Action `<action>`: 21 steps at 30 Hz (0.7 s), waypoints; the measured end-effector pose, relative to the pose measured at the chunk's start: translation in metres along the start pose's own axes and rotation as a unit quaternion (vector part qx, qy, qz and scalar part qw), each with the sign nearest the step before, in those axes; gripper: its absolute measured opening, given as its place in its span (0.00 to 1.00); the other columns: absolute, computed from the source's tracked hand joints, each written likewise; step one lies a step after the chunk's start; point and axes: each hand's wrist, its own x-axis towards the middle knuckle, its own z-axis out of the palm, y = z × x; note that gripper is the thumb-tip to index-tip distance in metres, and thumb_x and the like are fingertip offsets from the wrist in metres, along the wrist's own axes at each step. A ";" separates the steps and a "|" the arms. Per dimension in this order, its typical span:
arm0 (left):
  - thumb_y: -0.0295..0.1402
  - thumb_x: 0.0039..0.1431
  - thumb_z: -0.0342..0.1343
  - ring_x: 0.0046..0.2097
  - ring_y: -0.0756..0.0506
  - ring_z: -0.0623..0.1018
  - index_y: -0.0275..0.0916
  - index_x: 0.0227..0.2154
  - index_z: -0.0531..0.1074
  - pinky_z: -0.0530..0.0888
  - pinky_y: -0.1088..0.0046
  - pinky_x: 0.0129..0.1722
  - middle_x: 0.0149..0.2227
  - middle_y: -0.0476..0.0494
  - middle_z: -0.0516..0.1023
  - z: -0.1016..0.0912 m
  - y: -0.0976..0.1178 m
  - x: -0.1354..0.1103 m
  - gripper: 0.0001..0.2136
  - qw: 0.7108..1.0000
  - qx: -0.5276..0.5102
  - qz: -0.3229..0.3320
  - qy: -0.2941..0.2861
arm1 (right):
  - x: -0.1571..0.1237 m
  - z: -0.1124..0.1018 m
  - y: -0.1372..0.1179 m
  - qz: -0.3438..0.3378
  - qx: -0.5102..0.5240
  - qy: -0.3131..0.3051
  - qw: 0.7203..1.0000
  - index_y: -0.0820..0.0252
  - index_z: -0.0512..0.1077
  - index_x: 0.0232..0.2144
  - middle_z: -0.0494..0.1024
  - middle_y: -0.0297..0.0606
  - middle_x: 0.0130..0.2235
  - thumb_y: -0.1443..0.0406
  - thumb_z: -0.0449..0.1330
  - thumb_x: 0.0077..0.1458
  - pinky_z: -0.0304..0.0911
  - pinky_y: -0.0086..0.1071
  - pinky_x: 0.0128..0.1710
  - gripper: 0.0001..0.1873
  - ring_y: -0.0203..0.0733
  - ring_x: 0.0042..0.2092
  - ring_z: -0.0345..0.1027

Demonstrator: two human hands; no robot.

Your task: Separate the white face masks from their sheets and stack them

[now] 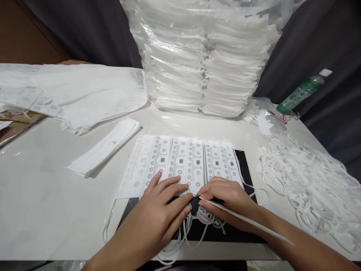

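Note:
Printed white strips (180, 150) with grey rings and small dark squares lie side by side, overlapping a black board (245, 165). My left hand (166, 210) rests with spread fingers on the strips' near edge. Close to its fingertips, my right hand (225, 195) is closed around a long thin pale stick (245, 217). The stick's tip meets the near edge of the strips, and its other end slants back over my right forearm. White cords (205, 216) hang in loops below the strips, between my hands. What the stick's tip touches is too small to make out.
A clear bag of stacked white pieces (203, 64) stands at the back. White printed sheets (98, 86) lie at left, with a folded white bundle (105, 146) nearer. Tangled white cords (316, 188) spread at right. A green bottle (301, 92) leans against the dark curtain (318, 45).

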 end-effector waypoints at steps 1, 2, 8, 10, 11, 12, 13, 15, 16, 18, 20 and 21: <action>0.31 0.63 0.51 0.56 0.41 0.69 0.47 0.48 0.72 0.56 0.48 0.61 0.47 0.48 0.76 0.000 0.000 0.000 0.12 1.000 -0.001 0.001 0.002 | 0.000 0.000 0.000 0.000 -0.001 0.001 1.000 0.60 0.71 0.32 0.79 0.39 0.37 0.67 0.57 0.60 0.66 0.33 0.40 0.04 0.38 0.38 0.72; 0.31 0.63 0.51 0.56 0.41 0.69 0.46 0.48 0.71 0.56 0.48 0.61 0.47 0.48 0.76 0.001 0.000 0.000 0.12 1.000 -0.002 0.001 0.003 | 0.000 0.000 0.000 0.001 -0.002 0.003 1.000 0.60 0.71 0.32 0.79 0.39 0.37 0.67 0.57 0.60 0.66 0.33 0.40 0.04 0.38 0.38 0.72; 0.32 0.63 0.51 0.56 0.41 0.69 0.46 0.48 0.71 0.56 0.49 0.61 0.47 0.48 0.76 0.001 0.000 -0.002 0.12 1.000 0.002 0.007 0.007 | -0.001 0.000 0.000 0.008 -0.002 0.005 1.000 0.60 0.71 0.32 0.79 0.38 0.37 0.68 0.57 0.59 0.66 0.32 0.41 0.04 0.36 0.39 0.72; 0.32 0.63 0.52 0.56 0.41 0.69 0.46 0.49 0.71 0.55 0.50 0.61 0.47 0.49 0.76 0.001 0.000 -0.002 0.12 1.000 0.003 0.007 0.007 | -0.001 0.000 -0.001 0.008 -0.002 0.002 1.000 0.60 0.70 0.31 0.79 0.38 0.37 0.68 0.57 0.59 0.66 0.31 0.41 0.04 0.36 0.39 0.72; 0.32 0.63 0.52 0.56 0.41 0.69 0.46 0.48 0.71 0.55 0.50 0.61 0.47 0.49 0.76 0.001 0.000 -0.002 0.12 1.000 0.003 0.007 0.009 | 0.000 0.000 -0.001 0.009 -0.001 0.001 1.000 0.60 0.70 0.31 0.79 0.38 0.37 0.68 0.57 0.59 0.66 0.31 0.40 0.04 0.36 0.39 0.72; 0.32 0.63 0.51 0.56 0.41 0.69 0.46 0.48 0.71 0.55 0.50 0.61 0.47 0.49 0.76 0.001 0.001 -0.001 0.12 1.000 0.002 0.005 0.010 | 0.000 0.000 -0.002 0.011 -0.002 0.001 1.000 0.60 0.70 0.31 0.79 0.38 0.36 0.68 0.57 0.59 0.66 0.31 0.40 0.04 0.36 0.38 0.71; 0.32 0.63 0.51 0.55 0.41 0.69 0.46 0.48 0.71 0.55 0.50 0.61 0.47 0.49 0.76 0.001 0.001 -0.001 0.12 1.000 0.002 0.005 0.011 | 0.000 0.000 -0.003 0.012 -0.004 0.003 1.000 0.60 0.70 0.30 0.79 0.38 0.36 0.68 0.57 0.59 0.66 0.31 0.40 0.05 0.36 0.38 0.71; 0.32 0.63 0.51 0.55 0.41 0.69 0.46 0.48 0.72 0.55 0.50 0.61 0.47 0.49 0.76 0.001 0.001 -0.001 0.12 1.000 -0.001 0.003 0.012 | 0.001 0.001 -0.004 0.009 -0.018 0.007 1.000 0.60 0.69 0.31 0.79 0.38 0.36 0.68 0.56 0.60 0.66 0.31 0.40 0.05 0.37 0.38 0.71; 0.32 0.63 0.51 0.55 0.41 0.69 0.46 0.48 0.72 0.55 0.50 0.61 0.47 0.49 0.76 0.001 0.001 0.000 0.12 1.000 -0.002 0.003 0.012 | 0.000 0.002 -0.005 0.007 -0.030 0.009 0.999 0.60 0.69 0.31 0.78 0.38 0.35 0.68 0.55 0.60 0.66 0.32 0.40 0.05 0.37 0.38 0.71; 0.32 0.63 0.51 0.55 0.41 0.69 0.47 0.47 0.72 0.55 0.50 0.61 0.46 0.49 0.76 0.001 0.001 0.000 0.12 1.000 -0.004 -0.001 0.012 | 0.000 0.004 -0.006 -0.002 -0.060 0.010 0.998 0.60 0.69 0.32 0.78 0.39 0.36 0.68 0.53 0.61 0.66 0.33 0.40 0.06 0.39 0.38 0.71; 0.32 0.63 0.51 0.55 0.41 0.69 0.47 0.48 0.72 0.55 0.50 0.62 0.46 0.49 0.76 0.002 0.001 0.000 0.12 1.000 -0.007 -0.001 0.010 | -0.002 0.008 -0.006 -0.013 -0.094 0.014 0.995 0.61 0.69 0.32 0.79 0.40 0.36 0.68 0.52 0.62 0.67 0.34 0.41 0.08 0.40 0.39 0.71; 0.32 0.63 0.51 0.55 0.41 0.69 0.47 0.48 0.72 0.55 0.50 0.62 0.46 0.49 0.76 0.002 0.001 0.000 0.12 1.000 -0.008 -0.002 0.009 | -0.003 0.010 -0.005 -0.019 -0.114 0.016 0.993 0.61 0.69 0.31 0.79 0.40 0.36 0.69 0.52 0.62 0.68 0.34 0.41 0.09 0.40 0.39 0.71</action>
